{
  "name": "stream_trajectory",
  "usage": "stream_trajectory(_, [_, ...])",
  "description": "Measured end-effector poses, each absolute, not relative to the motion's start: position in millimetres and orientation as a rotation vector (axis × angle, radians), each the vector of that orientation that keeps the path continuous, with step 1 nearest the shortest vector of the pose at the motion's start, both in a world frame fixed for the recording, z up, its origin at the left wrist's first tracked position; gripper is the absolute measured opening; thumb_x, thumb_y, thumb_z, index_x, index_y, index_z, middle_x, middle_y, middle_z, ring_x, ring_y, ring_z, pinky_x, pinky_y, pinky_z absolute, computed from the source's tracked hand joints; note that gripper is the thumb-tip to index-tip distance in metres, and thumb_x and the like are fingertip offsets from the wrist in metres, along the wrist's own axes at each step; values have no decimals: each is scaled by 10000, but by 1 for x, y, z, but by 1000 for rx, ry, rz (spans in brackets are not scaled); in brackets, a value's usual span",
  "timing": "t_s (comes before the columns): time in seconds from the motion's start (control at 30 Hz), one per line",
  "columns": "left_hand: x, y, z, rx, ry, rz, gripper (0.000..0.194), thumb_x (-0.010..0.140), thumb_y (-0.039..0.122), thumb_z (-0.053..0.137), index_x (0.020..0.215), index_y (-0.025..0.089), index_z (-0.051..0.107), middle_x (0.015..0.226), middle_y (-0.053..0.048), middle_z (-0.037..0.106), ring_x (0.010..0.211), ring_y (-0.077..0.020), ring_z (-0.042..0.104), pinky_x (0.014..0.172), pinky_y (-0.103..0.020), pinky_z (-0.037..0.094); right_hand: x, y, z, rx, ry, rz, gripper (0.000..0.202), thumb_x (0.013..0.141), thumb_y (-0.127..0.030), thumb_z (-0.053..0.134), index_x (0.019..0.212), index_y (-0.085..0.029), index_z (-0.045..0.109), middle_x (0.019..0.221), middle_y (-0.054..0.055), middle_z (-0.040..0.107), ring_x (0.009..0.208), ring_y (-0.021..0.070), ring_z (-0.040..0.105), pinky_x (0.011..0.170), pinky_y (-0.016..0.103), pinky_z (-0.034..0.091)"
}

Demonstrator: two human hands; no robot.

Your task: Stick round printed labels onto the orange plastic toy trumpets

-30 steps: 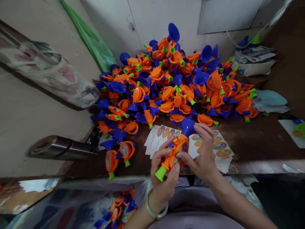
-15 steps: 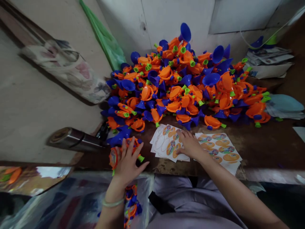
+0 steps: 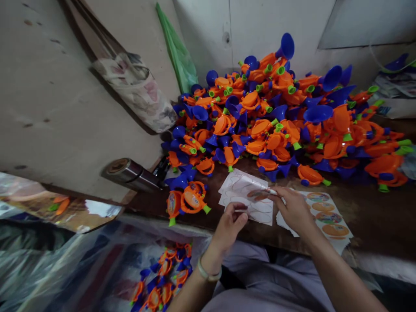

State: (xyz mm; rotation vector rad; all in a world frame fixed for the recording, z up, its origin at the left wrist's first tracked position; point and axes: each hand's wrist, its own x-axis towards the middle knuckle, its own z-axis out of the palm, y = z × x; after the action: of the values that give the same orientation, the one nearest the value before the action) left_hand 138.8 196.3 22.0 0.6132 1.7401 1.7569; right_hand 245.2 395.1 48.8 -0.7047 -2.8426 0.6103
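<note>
My right hand [image 3: 294,211] pinches the edge of a sticker sheet [image 3: 258,193], lifted and tilted above a stack of white sheets [image 3: 232,188] with empty oval outlines. Close to the near edge of that stack, my left hand [image 3: 229,227] has curled fingers with a gap between thumb and forefinger, and nothing shows in it. A second stack of oval sticker sheets [image 3: 328,214] lies to the right, partly behind my right hand. Left of the sheets, toy trumpets [image 3: 192,197] in orange, blue and green rest on the table, with printed ovals on their sides.
A big heap of toy trumpets [image 3: 260,125] fills the back of the table [image 3: 364,208]. A metal flask [image 3: 130,173] lies at the left. Below, a plastic-lined container [image 3: 113,268] holds more trumpets. A cloth bag [image 3: 143,93] and green plastic bag [image 3: 178,56] hang on the wall.
My left hand has left the trumpets and moved right to the sheets. My right hand has lifted a sticker sheet off the left stack. The view has swung left.
</note>
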Motion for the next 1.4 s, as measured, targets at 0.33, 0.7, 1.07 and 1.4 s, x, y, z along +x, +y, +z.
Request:
stream_trajectory(0.33, [149, 216, 49, 273, 1273, 2017, 418, 629, 531, 1003, 848, 204, 862, 869, -59, 858, 800, -231, 794, 840, -360, 641, 261, 360, 74, -257, -2672, 732, 290, 1088, -231, 535, 1298, -204, 733, 1216, 137, 813, 1142, 292, 754, 948, 462, 612])
stream_trajectory(0.7, [170, 213, 46, 167, 1450, 2099, 532, 768, 582, 909, 1161, 234, 821, 1257, -94, 818, 1344, -346, 684, 1231, -506, 474, 267, 348, 73, -301, -2172, 535, 249, 1111, -356, 574, 1122, -236, 792, 946, 64, 849, 875, 211, 797, 782, 341, 630])
stream_trajectory(1.07, [176, 222, 50, 293, 1363, 2101, 571, 851, 573, 855, 1320, 260, 763, 1413, -79, 757, 1431, -333, 625, 1293, -502, 403, 270, 350, 68, -314, -2082, 450, 160, 1040, -227, 695, 1141, -289, 803, 1002, 42, 842, 897, 206, 799, 780, 338, 638])
stream_trajectory(1.4, [184, 225, 51, 250, 1374, 2025, 516, 867, 580, 815, 1241, 225, 798, 1302, -110, 803, 1353, -369, 682, 1193, -520, 521, 276, 354, 63, -351, -2069, 448, 170, 1033, -211, 685, 1144, -295, 783, 1006, 41, 809, 936, 220, 778, 844, 363, 631])
